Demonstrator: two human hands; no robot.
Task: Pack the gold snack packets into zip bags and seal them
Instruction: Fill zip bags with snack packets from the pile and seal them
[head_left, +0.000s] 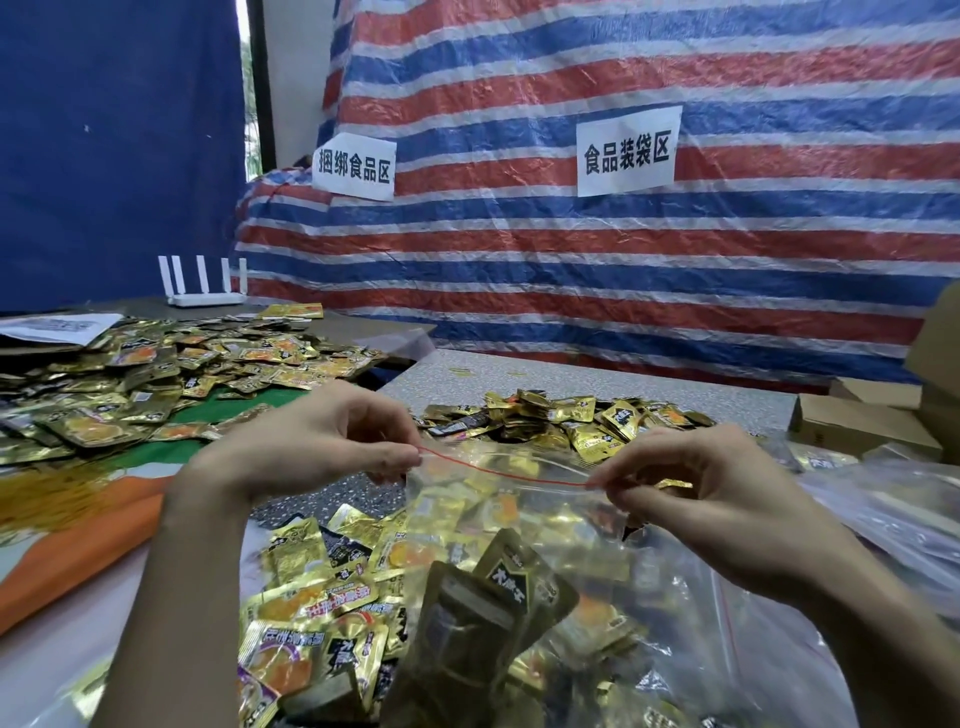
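Red-striped along its zip, the clear plastic zip bag (519, 525) of gold foil snack packets (457, 519) is pinched at both corners by the left hand (332, 447) and right hand (696, 493), taut, apparently for sealing.

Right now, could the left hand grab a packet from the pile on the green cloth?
Likely yes, once freed: the left hand pinches the red strip of the bag, but nothing stands between it and that pile.

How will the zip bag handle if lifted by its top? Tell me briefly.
Likely floppy: the zip bag is thin clear film, wrinkling between the left hand and right hand, which pinch its red strip. Probably bottom-heavy: gold packets fill it. Glossy film may slip.
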